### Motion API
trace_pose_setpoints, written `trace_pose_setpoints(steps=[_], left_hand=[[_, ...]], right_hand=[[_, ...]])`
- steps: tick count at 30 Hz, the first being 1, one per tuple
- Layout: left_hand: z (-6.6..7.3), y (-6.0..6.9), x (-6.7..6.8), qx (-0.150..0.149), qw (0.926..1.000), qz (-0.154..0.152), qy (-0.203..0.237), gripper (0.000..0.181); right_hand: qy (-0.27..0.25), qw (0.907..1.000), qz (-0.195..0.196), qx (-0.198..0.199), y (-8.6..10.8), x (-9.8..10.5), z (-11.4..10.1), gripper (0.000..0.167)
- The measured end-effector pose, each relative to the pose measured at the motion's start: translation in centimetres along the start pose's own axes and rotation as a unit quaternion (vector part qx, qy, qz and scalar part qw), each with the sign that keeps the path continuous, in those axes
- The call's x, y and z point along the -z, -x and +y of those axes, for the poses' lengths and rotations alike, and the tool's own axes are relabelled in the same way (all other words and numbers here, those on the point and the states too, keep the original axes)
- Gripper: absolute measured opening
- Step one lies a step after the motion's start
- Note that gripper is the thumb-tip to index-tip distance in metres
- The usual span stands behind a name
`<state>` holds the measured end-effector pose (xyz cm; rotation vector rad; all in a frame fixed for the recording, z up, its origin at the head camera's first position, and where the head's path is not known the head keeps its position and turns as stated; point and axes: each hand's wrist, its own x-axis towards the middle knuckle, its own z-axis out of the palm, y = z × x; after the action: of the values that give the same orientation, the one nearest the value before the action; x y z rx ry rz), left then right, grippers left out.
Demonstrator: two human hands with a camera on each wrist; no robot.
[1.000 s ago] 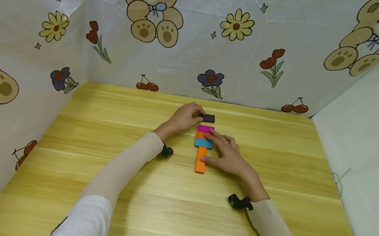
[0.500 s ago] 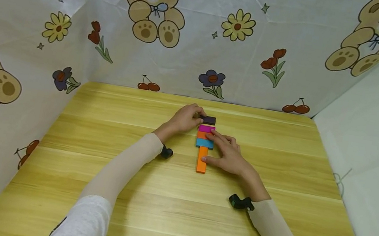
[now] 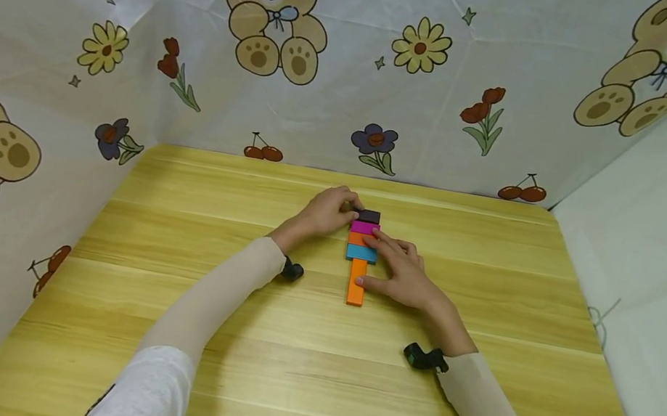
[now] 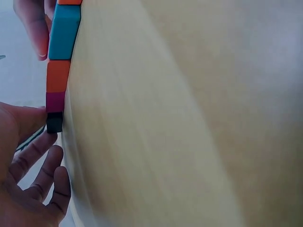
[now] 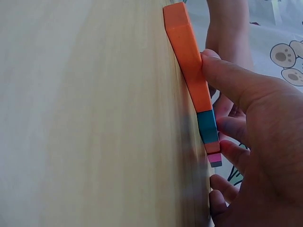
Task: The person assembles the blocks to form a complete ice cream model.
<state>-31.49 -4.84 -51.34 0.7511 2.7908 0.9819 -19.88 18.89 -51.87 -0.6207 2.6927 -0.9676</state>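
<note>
In the head view my left hand [image 3: 325, 211] pinches the left end of a black block [image 3: 370, 216] between thumb and finger. That block meets a magenta block [image 3: 362, 227], and below it follow a short orange block [image 3: 356, 238] and a blue block [image 3: 360, 254], all lying crosswise. A long orange block [image 3: 355, 294] extends lengthwise from the blue one toward me. My right hand [image 3: 404, 279] lies over the row from the right, fingers extended; its thumb touches the long orange block, and its fingertips touch the upper blocks. In the left wrist view, black [image 4: 54, 123] sits against magenta [image 4: 55, 101].
The wooden table [image 3: 303, 387] carries the blocks near its far middle. Behind it and at the left hangs a white cloth [image 3: 323, 111] printed with bears and flowers. A black wrist camera [image 3: 424, 357] sits at my right wrist, another [image 3: 293, 270] at my left.
My left hand has drawn the black block toward me, closing the gap to the magenta block. The right hand and the other blocks keep their places; the view shifts slightly.
</note>
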Motion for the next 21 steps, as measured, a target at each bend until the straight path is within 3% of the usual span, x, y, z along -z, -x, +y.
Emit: trace_pose_setpoints(steps=[12,21], left_hand=[[-0.1,0.4,0.0,-0.011,0.9998,-0.001,0.018,0.02],[-0.1,1.5,0.4,-0.043,0.9989,-0.019,-0.001,0.037]], right_hand=[[0.006,1.0,0.001,0.003,-0.2,0.1,0.2,0.089],[0.009,0.9999,0.005,0.005,0.3,0.5,-0.2,0.088]])
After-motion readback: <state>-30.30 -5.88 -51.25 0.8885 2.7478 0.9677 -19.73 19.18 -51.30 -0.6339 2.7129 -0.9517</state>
